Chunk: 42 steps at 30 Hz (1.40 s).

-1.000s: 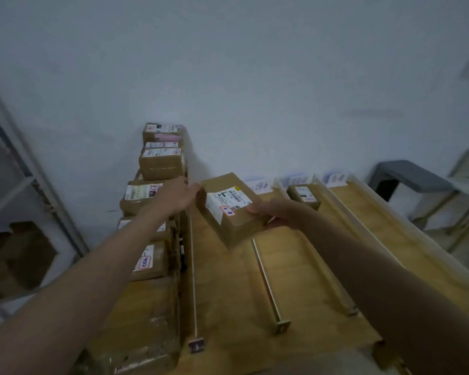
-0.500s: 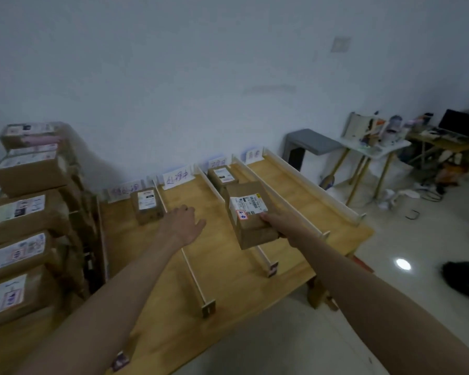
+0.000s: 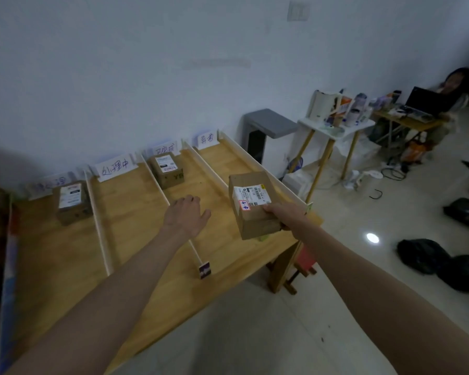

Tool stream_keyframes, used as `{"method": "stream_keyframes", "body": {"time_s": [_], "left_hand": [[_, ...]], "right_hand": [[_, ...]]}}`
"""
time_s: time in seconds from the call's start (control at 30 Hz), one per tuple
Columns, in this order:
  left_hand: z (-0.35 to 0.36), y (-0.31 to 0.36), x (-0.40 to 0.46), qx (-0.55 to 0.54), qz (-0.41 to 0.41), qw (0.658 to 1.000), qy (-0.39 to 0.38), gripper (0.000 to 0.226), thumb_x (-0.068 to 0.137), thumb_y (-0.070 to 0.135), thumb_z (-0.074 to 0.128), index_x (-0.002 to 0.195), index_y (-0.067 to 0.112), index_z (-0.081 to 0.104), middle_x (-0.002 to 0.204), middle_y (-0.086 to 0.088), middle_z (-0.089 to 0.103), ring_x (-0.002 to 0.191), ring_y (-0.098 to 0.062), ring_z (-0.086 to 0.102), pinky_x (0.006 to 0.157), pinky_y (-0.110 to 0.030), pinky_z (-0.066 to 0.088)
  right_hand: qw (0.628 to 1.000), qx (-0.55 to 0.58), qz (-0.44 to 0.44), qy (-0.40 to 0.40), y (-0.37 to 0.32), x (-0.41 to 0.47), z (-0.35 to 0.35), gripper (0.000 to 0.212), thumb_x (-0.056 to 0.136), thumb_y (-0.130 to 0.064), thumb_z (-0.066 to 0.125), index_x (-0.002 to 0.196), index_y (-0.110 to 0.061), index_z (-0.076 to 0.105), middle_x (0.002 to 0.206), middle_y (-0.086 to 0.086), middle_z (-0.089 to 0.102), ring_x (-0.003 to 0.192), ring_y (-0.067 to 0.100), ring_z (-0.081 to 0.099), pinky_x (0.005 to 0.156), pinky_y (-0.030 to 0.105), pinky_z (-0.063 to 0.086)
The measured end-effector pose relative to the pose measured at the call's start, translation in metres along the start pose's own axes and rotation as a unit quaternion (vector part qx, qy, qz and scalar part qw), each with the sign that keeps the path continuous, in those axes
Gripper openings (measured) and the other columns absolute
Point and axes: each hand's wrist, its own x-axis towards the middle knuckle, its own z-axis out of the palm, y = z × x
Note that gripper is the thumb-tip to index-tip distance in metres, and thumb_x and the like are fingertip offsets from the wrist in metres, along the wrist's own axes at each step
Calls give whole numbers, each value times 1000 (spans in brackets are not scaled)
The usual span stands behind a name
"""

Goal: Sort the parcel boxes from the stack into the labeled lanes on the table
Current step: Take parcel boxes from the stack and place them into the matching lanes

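My right hand grips a brown parcel box with a white shipping label and a small red-edged sticker, held above the front of the rightmost lane of the wooden table. My left hand hovers with relaxed fingers and holds nothing, over the divider between the second and third lanes. One parcel box sits at the back of the leftmost lane. Another box sits at the back of the third lane. Paper lane labels stand along the wall.
White divider strips separate the lanes. A grey stool and a white side table with bottles stand right of the table. Black bags lie on the floor. A person sits at a far desk with a laptop.
The view has swung right, away from the parcel stack. My right hand carried the box from the middle lanes to above the rightmost lane. My left hand, off the box, followed rightward.
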Motion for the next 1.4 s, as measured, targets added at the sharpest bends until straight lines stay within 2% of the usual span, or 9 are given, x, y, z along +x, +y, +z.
{"method": "stream_keyframes", "body": {"time_s": [0.1, 0.27, 0.37, 0.5, 0.7, 0.87, 1.1, 1.27, 1.4], "left_hand": [[1, 19, 29, 8, 3, 1000, -6, 60, 101, 52, 31, 142, 10, 45, 141, -9, 49, 127, -27, 49, 106, -39, 39], [11, 36, 85, 8, -5, 1000, -7, 59, 101, 51, 31, 142, 10, 44, 141, -10, 49, 127, -27, 48, 105, -39, 37], [20, 37, 127, 4, -15, 1000, 2, 58, 101, 50, 32, 139, 9, 46, 138, -10, 51, 126, -27, 49, 104, -39, 37], [31, 30, 183, -21, -40, 999, 1, 55, 101, 48, 33, 138, 9, 48, 136, -10, 52, 125, -27, 49, 106, -38, 35], [43, 17, 240, -24, -79, 997, 7, 56, 100, 48, 36, 139, 10, 46, 138, -10, 52, 125, -26, 50, 106, -39, 36], [49, 1, 274, -29, -101, 994, 32, 56, 99, 48, 39, 140, 11, 46, 138, -10, 52, 127, -27, 49, 108, -40, 35], [60, -14, 326, -36, -139, 989, 33, 56, 98, 48, 37, 141, 13, 43, 137, -9, 53, 124, -28, 49, 108, -41, 34], [73, -19, 366, -33, -171, 984, 34, 57, 97, 49, 36, 143, 14, 42, 141, -5, 48, 132, -24, 42, 113, -41, 31], [83, -22, 401, -36, -196, 979, 38, 56, 98, 47, 37, 144, 14, 40, 144, -4, 42, 135, -23, 37, 118, -44, 24]], "right_hand": [[1000, 7, 3, 0, 1, 26, -18, 37, 88, -36, 68, 111, -12, 51, 107, 5, 57, 103, 23, 59, 89, 35, 53], [1000, -5, 13, -1, -4, 88, -30, 52, 82, -43, 70, 118, -9, 55, 115, 8, 61, 104, 25, 61, 90, 40, 56], [1000, -8, 18, -4, -17, 134, -31, 63, 78, -46, 72, 124, -6, 55, 116, 9, 61, 103, 25, 61, 81, 37, 54], [999, -29, 14, -24, -40, 192, -26, 62, 82, -47, 69, 128, -7, 55, 118, 10, 62, 97, 22, 61, 62, 28, 45], [998, -52, 15, -44, -75, 264, -9, 73, 80, -54, 69, 136, -10, 51, 123, 9, 60, 107, 25, 61, 93, 40, 53], [996, -62, -10, -68, -105, 306, 11, 65, 87, -49, 65, 139, -12, 50, 127, 9, 61, 114, 26, 58, 101, 43, 48], [991, -88, -45, -89, -139, 377, 46, 60, 87, -45, 66, 133, -7, 54, 127, 10, 60, 113, 27, 58, 101, 44, 48], [979, -126, -79, -138, -155, 440, 76, 58, 83, -51, 63, 127, -13, 61, 123, 8, 64, 109, 27, 60, 97, 47, 50], [975, -140, -77, -157, -168, 492, 98, 60, 86, -51, 63, 127, -8, 60, 121, 6, 64, 106, 24, 59, 88, 34, 49]]}}
